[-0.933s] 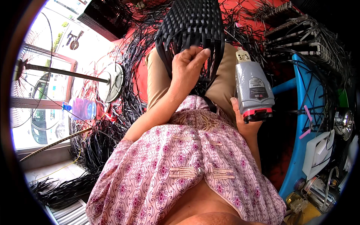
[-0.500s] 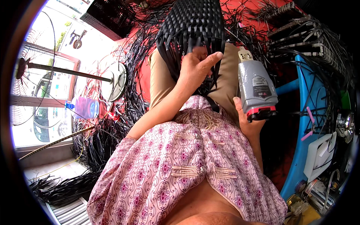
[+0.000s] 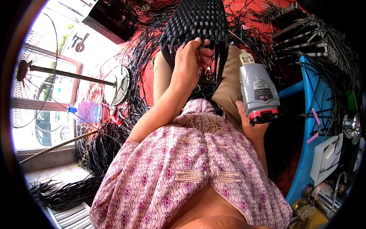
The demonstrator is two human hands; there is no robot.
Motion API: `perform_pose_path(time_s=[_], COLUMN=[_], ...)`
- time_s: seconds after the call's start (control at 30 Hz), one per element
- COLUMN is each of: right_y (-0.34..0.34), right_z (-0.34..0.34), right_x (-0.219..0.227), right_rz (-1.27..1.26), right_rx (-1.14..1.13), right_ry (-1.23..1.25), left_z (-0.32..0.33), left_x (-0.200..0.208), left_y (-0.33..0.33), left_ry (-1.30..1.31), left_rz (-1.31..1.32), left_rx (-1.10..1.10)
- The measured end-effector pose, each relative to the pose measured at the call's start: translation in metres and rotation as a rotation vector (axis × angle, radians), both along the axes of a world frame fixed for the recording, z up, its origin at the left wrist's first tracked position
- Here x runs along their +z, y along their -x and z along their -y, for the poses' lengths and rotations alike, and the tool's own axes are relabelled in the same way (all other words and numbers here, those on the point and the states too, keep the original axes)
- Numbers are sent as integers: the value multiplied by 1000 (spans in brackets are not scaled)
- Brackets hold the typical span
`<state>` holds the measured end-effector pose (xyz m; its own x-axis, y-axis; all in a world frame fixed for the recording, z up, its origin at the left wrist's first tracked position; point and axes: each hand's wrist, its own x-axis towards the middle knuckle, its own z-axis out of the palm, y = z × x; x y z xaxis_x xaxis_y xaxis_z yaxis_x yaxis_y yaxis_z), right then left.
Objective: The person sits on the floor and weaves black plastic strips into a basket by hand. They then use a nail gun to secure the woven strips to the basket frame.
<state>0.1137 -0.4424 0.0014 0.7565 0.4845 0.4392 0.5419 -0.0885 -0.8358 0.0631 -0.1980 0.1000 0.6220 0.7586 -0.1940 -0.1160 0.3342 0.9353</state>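
Note:
A black basket-like weave of flat plastic strips (image 3: 196, 21) lies across my knees, with loose strip ends hanging toward me. My left hand (image 3: 190, 59) is at these hanging ends, just below the woven part. Its fingers are curled in beside the thumb; what they hold, if anything, is hidden among the dark strips. On the right, my right hand (image 3: 249, 124) grips a grey hand-held electric tool (image 3: 257, 82) from beneath. This tool has a red and black end and a cream head with two screws, which points away from me.
Loose black strips (image 3: 99, 149) lie heaped on the red floor. At left stand a fan (image 3: 72, 74) and a clear bottle (image 3: 88, 111). A blue plastic stool or chair (image 3: 305, 152) stands close at right, beside stacked woven pieces (image 3: 301, 42). A dark woven basket (image 3: 110, 19) sits far left.
My left hand has shifted slightly left and turned, its thumb drawn in from pointing right to pointing up. The electric tool has moved a little to the left with my right hand.

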Motion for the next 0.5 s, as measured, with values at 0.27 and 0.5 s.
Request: perform_pose_path(time_s=[0.27,0.5], right_y=[-3,-5], right_z=[1,3], right_x=[-2,-1], right_rz=[22,74], right_rx=[-10,14], right_ry=[2,17], left_z=[2,0], left_x=[4,-7], left_y=[-3,-9], left_ry=[-17,-13], left_rz=[-44,-26], left_rx=[33,86])
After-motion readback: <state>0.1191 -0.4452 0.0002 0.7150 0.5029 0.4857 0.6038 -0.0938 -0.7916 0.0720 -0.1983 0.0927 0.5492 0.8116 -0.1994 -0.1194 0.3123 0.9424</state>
